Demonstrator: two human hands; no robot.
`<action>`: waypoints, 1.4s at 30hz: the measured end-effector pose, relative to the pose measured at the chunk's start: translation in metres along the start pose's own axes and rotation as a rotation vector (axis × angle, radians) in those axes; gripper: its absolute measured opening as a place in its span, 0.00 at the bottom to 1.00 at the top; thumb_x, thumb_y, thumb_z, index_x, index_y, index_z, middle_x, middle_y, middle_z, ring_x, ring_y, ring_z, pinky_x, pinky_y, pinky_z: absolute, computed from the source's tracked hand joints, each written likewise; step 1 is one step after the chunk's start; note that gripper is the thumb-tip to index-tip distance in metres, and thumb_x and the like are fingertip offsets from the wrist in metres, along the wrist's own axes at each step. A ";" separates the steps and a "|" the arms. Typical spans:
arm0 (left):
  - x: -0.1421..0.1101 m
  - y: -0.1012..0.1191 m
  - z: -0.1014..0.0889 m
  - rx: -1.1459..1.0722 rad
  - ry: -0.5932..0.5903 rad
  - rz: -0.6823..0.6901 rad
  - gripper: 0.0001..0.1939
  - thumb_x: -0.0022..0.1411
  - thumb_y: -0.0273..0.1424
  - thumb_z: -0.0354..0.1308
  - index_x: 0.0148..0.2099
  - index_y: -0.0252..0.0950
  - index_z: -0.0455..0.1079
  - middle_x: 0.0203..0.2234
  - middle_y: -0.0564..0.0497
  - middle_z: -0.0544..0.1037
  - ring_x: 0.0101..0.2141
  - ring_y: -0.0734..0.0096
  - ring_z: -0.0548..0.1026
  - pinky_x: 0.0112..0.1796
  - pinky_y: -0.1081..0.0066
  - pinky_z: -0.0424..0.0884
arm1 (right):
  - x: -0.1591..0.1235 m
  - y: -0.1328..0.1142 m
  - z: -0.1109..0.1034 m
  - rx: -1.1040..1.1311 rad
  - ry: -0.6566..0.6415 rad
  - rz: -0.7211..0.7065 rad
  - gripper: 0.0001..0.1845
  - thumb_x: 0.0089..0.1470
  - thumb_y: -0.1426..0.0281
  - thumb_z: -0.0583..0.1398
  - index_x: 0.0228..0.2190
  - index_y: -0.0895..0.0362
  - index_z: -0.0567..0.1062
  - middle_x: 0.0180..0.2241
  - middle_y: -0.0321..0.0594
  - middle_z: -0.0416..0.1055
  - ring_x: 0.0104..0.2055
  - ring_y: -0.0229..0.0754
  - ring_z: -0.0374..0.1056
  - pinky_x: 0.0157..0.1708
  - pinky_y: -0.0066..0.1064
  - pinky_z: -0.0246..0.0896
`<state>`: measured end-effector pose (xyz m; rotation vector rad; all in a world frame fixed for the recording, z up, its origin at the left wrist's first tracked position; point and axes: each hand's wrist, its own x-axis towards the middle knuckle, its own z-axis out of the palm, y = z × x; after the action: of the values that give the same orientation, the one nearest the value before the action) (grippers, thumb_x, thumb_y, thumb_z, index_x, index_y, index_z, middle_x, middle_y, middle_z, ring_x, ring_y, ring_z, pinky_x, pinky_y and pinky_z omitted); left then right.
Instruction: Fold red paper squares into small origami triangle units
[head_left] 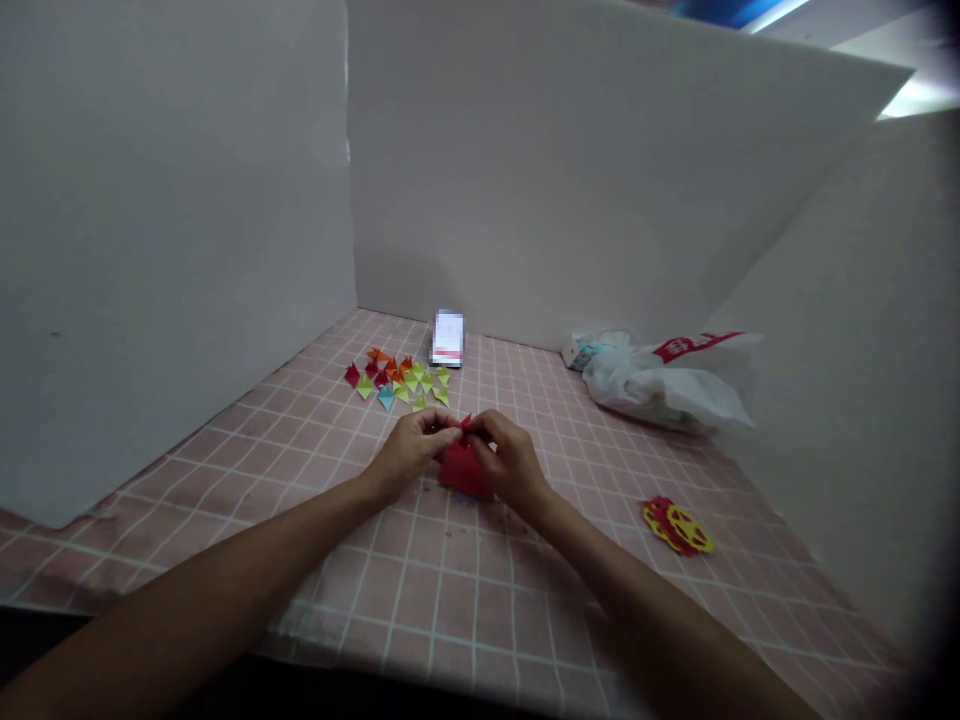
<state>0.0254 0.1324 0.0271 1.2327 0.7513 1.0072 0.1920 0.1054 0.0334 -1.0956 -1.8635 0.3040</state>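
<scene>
Between my two hands is a small piece of folded red paper [466, 428], its pointed tip sticking up. The fingers of my left hand [422, 440] pinch it from the left. My right hand [504, 455] pinches it from the other side, fingertips close to the left ones. Below them on the table lies a flat red sheet of paper [466, 474], partly covered by my right hand. Beyond my left hand several small folded paper pieces [401, 381] in yellow, orange, red and blue sit in a loose group.
A phone [448, 338] with a lit screen stands near the back wall. To the right lies a white plastic bag [652, 385] beside a small box [576, 352]. Yellow and red paper cut-outs [677, 526] lie at right. White panels [562, 180] enclose the checked tablecloth [420, 610].
</scene>
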 end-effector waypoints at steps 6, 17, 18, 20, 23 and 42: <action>0.001 -0.001 0.001 0.012 0.021 0.023 0.12 0.50 0.35 0.65 0.34 0.33 0.72 0.25 0.55 0.73 0.25 0.77 0.69 0.28 0.75 0.67 | 0.000 0.001 0.003 0.003 0.006 0.024 0.05 0.53 0.76 0.56 0.28 0.55 0.71 0.28 0.38 0.72 0.31 0.40 0.68 0.32 0.31 0.62; -0.001 -0.002 0.001 0.043 0.058 -0.017 0.07 0.53 0.34 0.60 0.30 0.35 0.69 0.19 0.57 0.68 0.21 0.77 0.67 0.26 0.75 0.65 | -0.005 0.001 0.010 -0.041 0.059 -0.015 0.06 0.57 0.76 0.56 0.30 0.56 0.71 0.31 0.41 0.73 0.33 0.42 0.69 0.34 0.32 0.62; -0.001 -0.003 0.001 0.037 0.056 -0.033 0.08 0.53 0.35 0.59 0.31 0.35 0.69 0.19 0.57 0.68 0.20 0.77 0.66 0.26 0.74 0.65 | -0.006 0.001 0.010 -0.032 0.066 -0.006 0.06 0.57 0.76 0.56 0.31 0.56 0.71 0.31 0.40 0.73 0.33 0.42 0.69 0.34 0.32 0.62; -0.001 -0.005 0.002 0.034 0.055 -0.046 0.08 0.53 0.35 0.59 0.31 0.35 0.68 0.19 0.57 0.68 0.20 0.77 0.66 0.26 0.74 0.66 | -0.007 0.001 0.011 -0.015 0.064 0.007 0.06 0.56 0.77 0.56 0.31 0.55 0.71 0.31 0.40 0.73 0.33 0.41 0.69 0.34 0.31 0.62; -0.001 -0.005 0.002 0.057 0.063 -0.022 0.09 0.54 0.35 0.59 0.33 0.35 0.69 0.20 0.57 0.68 0.21 0.76 0.66 0.26 0.74 0.66 | -0.008 0.001 0.011 -0.021 0.051 0.001 0.06 0.57 0.76 0.56 0.31 0.55 0.71 0.31 0.40 0.73 0.33 0.41 0.69 0.35 0.31 0.63; -0.001 0.004 0.002 0.207 0.078 0.048 0.11 0.56 0.35 0.59 0.25 0.35 0.68 0.19 0.56 0.68 0.22 0.75 0.67 0.28 0.73 0.64 | -0.011 0.002 0.007 -0.077 -0.012 -0.055 0.08 0.58 0.78 0.54 0.31 0.54 0.69 0.32 0.40 0.71 0.34 0.41 0.67 0.36 0.32 0.61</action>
<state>0.0260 0.1304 0.0316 1.4011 0.9084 1.0415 0.1891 0.0992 0.0217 -1.0942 -1.9265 0.2095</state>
